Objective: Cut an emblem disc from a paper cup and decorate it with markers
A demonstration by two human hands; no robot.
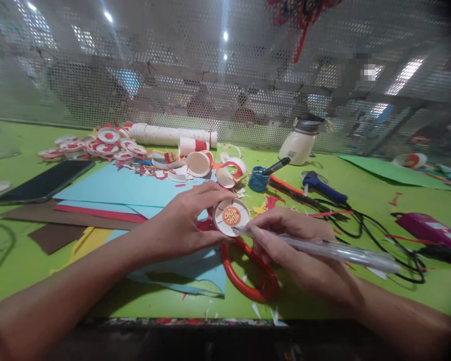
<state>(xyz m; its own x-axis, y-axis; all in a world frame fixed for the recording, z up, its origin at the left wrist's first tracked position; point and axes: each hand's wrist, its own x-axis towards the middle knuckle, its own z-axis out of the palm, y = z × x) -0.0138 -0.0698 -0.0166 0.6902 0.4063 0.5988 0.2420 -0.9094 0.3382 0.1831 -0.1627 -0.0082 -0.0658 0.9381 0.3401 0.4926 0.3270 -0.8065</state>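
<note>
Between the thumb and fingers of my left hand (pixel 190 220) is a small round paper cup base (pixel 221 216), its flat face turned up, with an orange printed emblem and short dark lines near the rim. My right hand (pixel 296 240) grips a clear-barrelled pen (pixel 334 253), its tip touching or just above the lower right of that face. Under the hands lie scissors with red handles (pixel 229 268); their blades are hidden. Light blue paper sheets (pixel 113 183) spread out beneath and beside my left forearm.
Cut cup pieces (pixel 108 135) pile up at the back left, near a stack of white cups (pixel 173 134) and a phone (pixel 48 180). Behind my right hand are a blue pot (pixel 258 179), a glue gun (pixel 325 186) with a black cord, and a white bottle (pixel 300 143). A mesh panel bounds the back.
</note>
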